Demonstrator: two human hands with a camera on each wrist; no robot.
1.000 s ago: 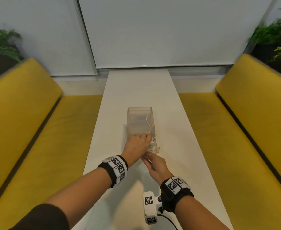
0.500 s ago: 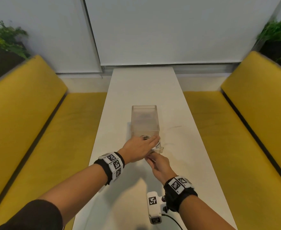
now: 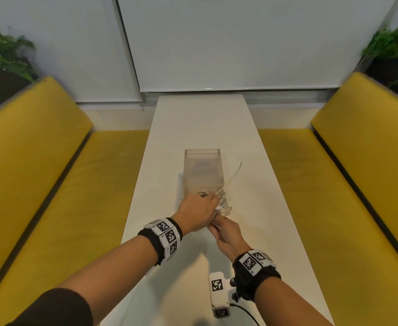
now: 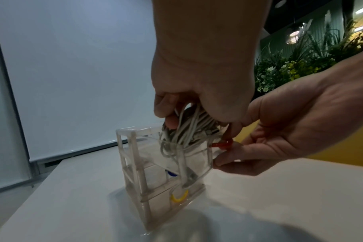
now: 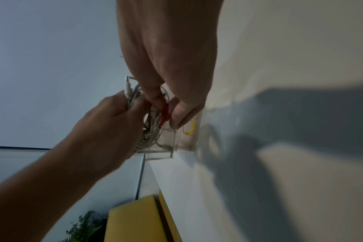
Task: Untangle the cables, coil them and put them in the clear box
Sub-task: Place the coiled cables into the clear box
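The clear box (image 3: 202,168) stands mid-table, long side pointing away from me. My left hand (image 3: 211,201) grips a coiled bundle of white cables (image 4: 189,131) over the box's near end, with its lower loops dipping inside. One loose cable end (image 3: 236,170) sticks out past the right wall. My right hand (image 5: 166,111) is just in front of the box and pinches a red tie (image 5: 165,114) at the bundle between thumb and finger. A yellow tie (image 4: 178,197) lies on the box floor.
The narrow white table (image 3: 202,123) runs away toward a window blind. Yellow benches (image 3: 40,184) flank both sides, with plants in the far corners. A white tagged camera unit (image 3: 219,292) hangs below my right wrist. A small blue-and-white item (image 4: 171,174) shows inside the box.
Both hands stay at the near end of the box. A loose white cable end now swings out to the right of the box, where none showed half a second ago.
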